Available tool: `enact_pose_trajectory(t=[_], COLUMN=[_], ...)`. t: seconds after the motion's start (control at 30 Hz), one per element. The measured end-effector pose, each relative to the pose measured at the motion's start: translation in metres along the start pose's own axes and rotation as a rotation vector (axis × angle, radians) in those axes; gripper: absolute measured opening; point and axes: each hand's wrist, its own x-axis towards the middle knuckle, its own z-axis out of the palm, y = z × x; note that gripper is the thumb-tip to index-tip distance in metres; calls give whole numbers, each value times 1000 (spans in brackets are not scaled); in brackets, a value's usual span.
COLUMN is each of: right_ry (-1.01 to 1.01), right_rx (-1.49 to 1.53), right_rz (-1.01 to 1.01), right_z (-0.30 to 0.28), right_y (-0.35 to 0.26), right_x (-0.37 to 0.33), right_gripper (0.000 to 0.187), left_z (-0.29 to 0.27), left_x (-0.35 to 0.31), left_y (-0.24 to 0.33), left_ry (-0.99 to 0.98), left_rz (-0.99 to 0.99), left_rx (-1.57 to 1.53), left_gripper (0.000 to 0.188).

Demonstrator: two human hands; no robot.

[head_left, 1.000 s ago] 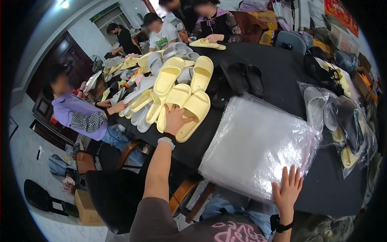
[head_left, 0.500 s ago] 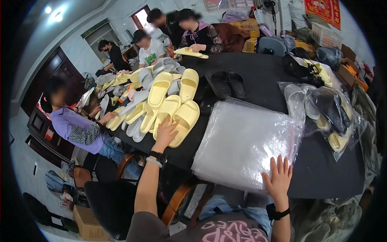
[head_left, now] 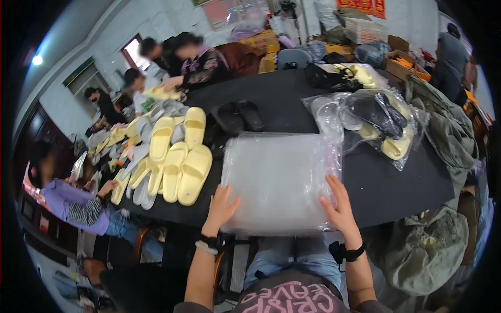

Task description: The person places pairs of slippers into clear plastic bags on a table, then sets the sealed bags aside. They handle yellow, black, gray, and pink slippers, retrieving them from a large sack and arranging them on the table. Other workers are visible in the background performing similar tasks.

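Your left hand [head_left: 222, 204] and right hand [head_left: 338, 206] rest with fingers spread open on the stack of clear plastic bags [head_left: 279, 180] at the tabletop [head_left: 396, 177] near edge. It looks slippery; pushing could slide bags off.

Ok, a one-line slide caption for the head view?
Both hands, left hand and right hand, rest on clear plastic bags beside yellow slippers.
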Motion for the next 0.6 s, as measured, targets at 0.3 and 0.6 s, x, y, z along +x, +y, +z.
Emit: enact_pose_trajectory(t=[0.3,0.6], right_ry=[-17,33], right_rx=[-469,-671], right_rz=[104,-115], right_z=[9,12], right_y=[61,35], right_x=[-3,4], right_gripper=[77,66], left_z=[15,-7], left_x=[-2,-9], left_y=[-22,31], left_ry=[-18,148], left_rz=[13,105], left_rx=[-118,221], left_gripper=[88,79])
